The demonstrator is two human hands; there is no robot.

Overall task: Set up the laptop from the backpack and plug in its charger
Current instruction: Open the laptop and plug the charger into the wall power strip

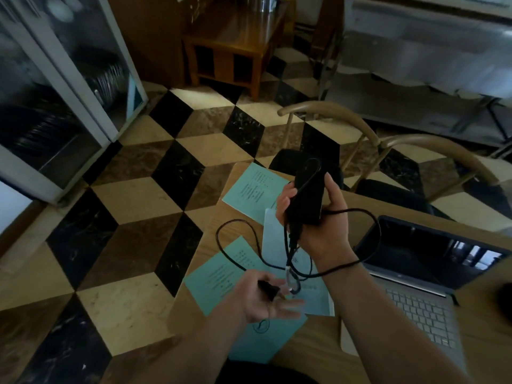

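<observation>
My right hand [324, 220] is raised above the wooden table [393, 364] and grips the black charger brick [309, 198] upright. Its black cable [371, 236] loops down around my right wrist and out to the left over the papers. My left hand [266, 297] is lower, palm up, with the black plug end of the cable [268, 289] resting in its fingers. The silver laptop [424, 286] stands open on the table at the right, its screen dark. The backpack is not in view.
Several light-blue paper sheets [219, 278] lie on the table's left part. Two wooden chairs [357, 151] stand behind the table. A glass-door cabinet [63, 87] stands at left, a low wooden stand [235, 48] at the back, on a chequered floor.
</observation>
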